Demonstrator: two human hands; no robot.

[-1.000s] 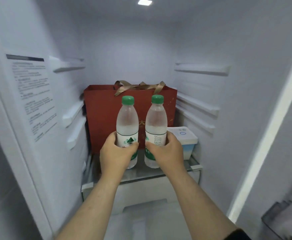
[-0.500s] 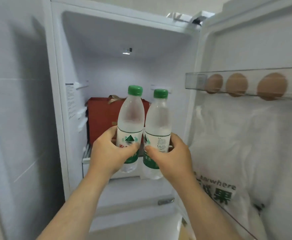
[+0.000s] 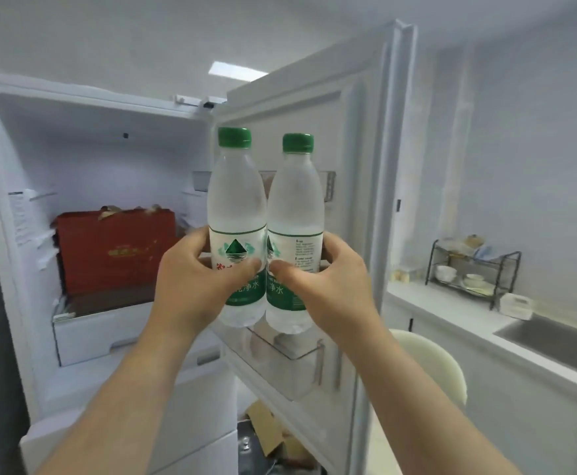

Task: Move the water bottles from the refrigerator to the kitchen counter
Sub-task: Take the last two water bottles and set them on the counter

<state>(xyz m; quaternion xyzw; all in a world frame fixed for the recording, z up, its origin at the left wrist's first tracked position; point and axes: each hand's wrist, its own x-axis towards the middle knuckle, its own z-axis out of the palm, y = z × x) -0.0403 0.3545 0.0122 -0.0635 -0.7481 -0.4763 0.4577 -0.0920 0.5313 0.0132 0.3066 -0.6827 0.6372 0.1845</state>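
Note:
Two clear water bottles with green caps and green-white labels are held upright, side by side, in front of the open refrigerator [image 3: 102,159]. My left hand [image 3: 194,282] grips the left bottle [image 3: 235,200] around its label. My right hand [image 3: 331,282] grips the right bottle [image 3: 295,204] the same way. Both bottles are out of the fridge compartment, in front of the edge of the open door [image 3: 359,166]. The white kitchen counter [image 3: 451,313] runs along the right wall, beyond the door.
A red gift bag [image 3: 116,252] stands on the fridge shelf. The open door carries a clear bin [image 3: 287,351]. On the counter are a black dish rack [image 3: 472,269] and a steel sink [image 3: 554,341]. A pale round stool [image 3: 431,365] stands under the counter.
Both bottles have been lifted off the fridge shelf and drawn out towards me. The view has pulled back and turned right, bringing the door edge, counter and sink into sight.

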